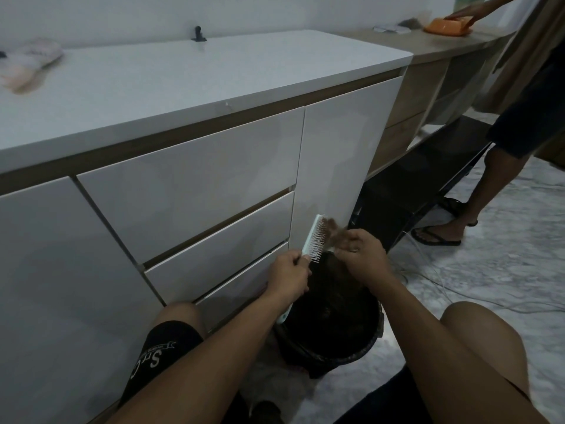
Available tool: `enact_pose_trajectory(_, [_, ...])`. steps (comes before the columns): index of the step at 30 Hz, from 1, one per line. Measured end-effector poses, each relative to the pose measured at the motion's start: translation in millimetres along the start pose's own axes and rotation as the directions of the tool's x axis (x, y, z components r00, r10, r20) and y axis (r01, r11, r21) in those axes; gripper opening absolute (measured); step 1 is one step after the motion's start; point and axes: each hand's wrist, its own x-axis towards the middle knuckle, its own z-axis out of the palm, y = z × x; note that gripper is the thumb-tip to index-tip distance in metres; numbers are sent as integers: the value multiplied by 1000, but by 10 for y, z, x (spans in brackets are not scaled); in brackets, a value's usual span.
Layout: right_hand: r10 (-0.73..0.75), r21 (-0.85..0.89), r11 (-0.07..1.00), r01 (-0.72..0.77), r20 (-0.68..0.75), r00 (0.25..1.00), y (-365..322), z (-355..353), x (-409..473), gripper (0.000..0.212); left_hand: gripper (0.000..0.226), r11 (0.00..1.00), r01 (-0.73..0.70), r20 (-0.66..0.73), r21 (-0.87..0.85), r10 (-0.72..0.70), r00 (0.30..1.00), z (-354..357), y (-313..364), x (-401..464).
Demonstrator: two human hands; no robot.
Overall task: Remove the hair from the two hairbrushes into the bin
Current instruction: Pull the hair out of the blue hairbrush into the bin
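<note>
A pale green hairbrush (313,237) with white bristles is held upright over a black bin (333,347) on the floor. My left hand (289,275) grips its handle, whose end pokes out below my wrist. My right hand (362,255) pinches a brown tuft of hair (333,231) at the brush's bristles, just above the bin's mouth. Inside the bin lies dark matter that I cannot make out. A second, blurred pale brush-like object (29,64) lies on the white countertop at the far left.
White drawers and a cabinet door (214,191) stand right behind the bin. My knees flank the bin. Another person stands at the right in flip-flops (435,237), a hand on an orange object (448,26) on the wooden counter. Cables run across the marble floor (458,286).
</note>
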Motion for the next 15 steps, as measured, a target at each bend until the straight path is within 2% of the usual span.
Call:
enact_pose_trajectory(2, [-52, 129, 991, 46, 42, 998, -43, 16, -36, 59, 23, 999, -27, 1, 38, 27, 1000, 17, -13, 0])
enact_pose_trajectory(4, [-131, 180, 976, 123, 35, 991, -76, 21, -72, 68, 21, 995, -62, 5, 80, 62, 998, 26, -25, -1])
enact_pose_trajectory(5, [-173, 152, 974, 169, 15, 985, -78, 24, -79, 62, 21, 993, -72, 9, 92, 71, 997, 28, -32, -2])
enact_pose_trajectory(7, [-227, 41, 973, 228, -37, 973, -60, 33, -61, 38, 22, 993, -73, 11, 94, 73, 997, 27, -42, 4])
enact_pose_trajectory(9, [-201, -18, 980, 200, -67, 977, -53, 29, -44, 19, 25, 992, -69, 3, 103, 70, 998, 18, -50, 17])
enact_pose_trajectory(11, [-152, 3, 988, 152, -44, 987, -52, 6, -31, 14, 25, 995, -52, -16, 83, 54, 998, 14, -48, 21])
enact_pose_trajectory(15, [-148, -25, 989, 149, 20, 989, -65, -19, -39, 13, 24, 999, 31, -53, -18, -32, 998, 17, -20, 2])
